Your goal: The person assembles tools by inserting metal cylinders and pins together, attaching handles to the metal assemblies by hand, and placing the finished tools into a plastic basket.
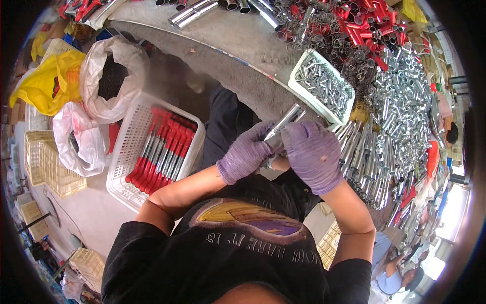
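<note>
My left hand point(244, 156), in a purple knit glove, is closed around a shiny chrome metal tube point(289, 119) that tilts up and to the right. My right hand point(315, 156), gloved the same way, is closed against the tube's lower part from the right. Its fingertips are partly hidden, so I cannot tell whether it also holds a small part. Both hands are in front of my body at the table's near edge. Just beyond them stands a pale green tray point(292, 81) of small metal cylinders.
At my left is a white plastic basket point(115, 175) of red and silver tools. Open sacks point(132, 55) with dark contents stand behind it. Chrome parts point(400, 111), springs point(309, 30) and red sleeves point(367, 25) cover the table's right side. Another person point(392, 278) is at the lower right.
</note>
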`<state>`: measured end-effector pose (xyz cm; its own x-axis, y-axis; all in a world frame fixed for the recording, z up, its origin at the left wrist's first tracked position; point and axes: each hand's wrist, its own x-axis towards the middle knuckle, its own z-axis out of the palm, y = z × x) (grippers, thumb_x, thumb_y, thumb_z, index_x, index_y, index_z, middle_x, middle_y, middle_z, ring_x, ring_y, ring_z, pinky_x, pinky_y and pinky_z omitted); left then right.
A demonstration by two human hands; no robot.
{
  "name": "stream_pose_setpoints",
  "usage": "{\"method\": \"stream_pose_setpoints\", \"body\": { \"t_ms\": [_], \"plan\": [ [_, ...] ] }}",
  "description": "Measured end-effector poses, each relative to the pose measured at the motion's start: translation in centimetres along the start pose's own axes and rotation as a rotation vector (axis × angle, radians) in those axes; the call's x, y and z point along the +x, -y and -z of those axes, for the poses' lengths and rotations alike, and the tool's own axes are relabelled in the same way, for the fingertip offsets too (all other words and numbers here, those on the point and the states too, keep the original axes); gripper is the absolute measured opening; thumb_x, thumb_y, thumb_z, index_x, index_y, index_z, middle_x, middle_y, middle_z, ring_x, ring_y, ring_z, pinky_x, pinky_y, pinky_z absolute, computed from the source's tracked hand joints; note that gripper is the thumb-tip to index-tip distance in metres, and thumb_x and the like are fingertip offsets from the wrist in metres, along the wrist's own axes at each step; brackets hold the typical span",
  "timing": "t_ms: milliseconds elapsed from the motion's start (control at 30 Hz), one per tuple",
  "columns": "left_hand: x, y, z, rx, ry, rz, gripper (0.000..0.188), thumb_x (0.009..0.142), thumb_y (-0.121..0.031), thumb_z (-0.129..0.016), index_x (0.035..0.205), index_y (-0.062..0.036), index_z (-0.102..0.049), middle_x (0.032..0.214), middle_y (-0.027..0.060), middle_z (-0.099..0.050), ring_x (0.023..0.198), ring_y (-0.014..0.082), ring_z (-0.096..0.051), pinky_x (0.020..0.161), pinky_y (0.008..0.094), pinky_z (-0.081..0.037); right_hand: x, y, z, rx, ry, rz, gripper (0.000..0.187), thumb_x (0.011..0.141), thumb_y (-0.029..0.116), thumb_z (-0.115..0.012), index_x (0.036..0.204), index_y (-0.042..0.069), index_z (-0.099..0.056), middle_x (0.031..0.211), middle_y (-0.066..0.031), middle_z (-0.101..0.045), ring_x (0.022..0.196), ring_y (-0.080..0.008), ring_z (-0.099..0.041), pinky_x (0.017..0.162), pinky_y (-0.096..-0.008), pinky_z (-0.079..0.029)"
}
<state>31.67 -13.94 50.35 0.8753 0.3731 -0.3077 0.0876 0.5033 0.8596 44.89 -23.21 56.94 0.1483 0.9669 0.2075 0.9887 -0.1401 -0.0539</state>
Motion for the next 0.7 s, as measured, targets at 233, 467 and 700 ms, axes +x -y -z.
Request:
{"method": "stream_pose_setpoints", "body": {
  "t_ms": [233,467,700],
  "plan": [
    [0.0,2.0,0.9,0.321,0.081,-0.300,0.051,0.091,-0.023,-0.060,0.134,-0.0056,-0.041,0.104,0.0088,-0.062,0.094,0.0133,-0.060,0.083,0.0290,-0.049,1.2,-0.6,2.5,0.146,-0.005,0.009,0.032,0.068,0.024,-0.071,0.097,0.012,-0.063,0.097,-0.0107,-0.059,0.092,-0.0332,-0.059,0.078,-0.0429,-0.047],
    [0.3,-0.3,1.6,0.531,0.323,-0.312,0.053,0.088,-0.034,-0.061,0.131,-0.0078,-0.044,0.101,0.0097,-0.062,0.091,0.0145,-0.061,0.081,0.0287,-0.048,2.1,-2.9,4.9,0.395,0.469,-0.015,0.035,0.074,0.031,-0.071,0.101,0.010,-0.065,0.092,-0.0122,-0.064,0.088,-0.0326,-0.062,0.078,-0.0375,-0.049],
    [1.4,1.1,1.8,0.112,0.343,-0.260,0.055,0.089,-0.037,-0.061,0.128,-0.0031,-0.043,0.104,0.0052,-0.055,0.099,0.0115,-0.050,0.089,0.0279,-0.042,8.0,-12.3,5.0,0.274,0.023,-0.421,0.034,0.090,0.033,-0.054,0.110,0.007,-0.063,0.106,-0.0146,-0.065,0.095,-0.0294,-0.063,0.083,-0.0343,-0.048]
  ]
}}
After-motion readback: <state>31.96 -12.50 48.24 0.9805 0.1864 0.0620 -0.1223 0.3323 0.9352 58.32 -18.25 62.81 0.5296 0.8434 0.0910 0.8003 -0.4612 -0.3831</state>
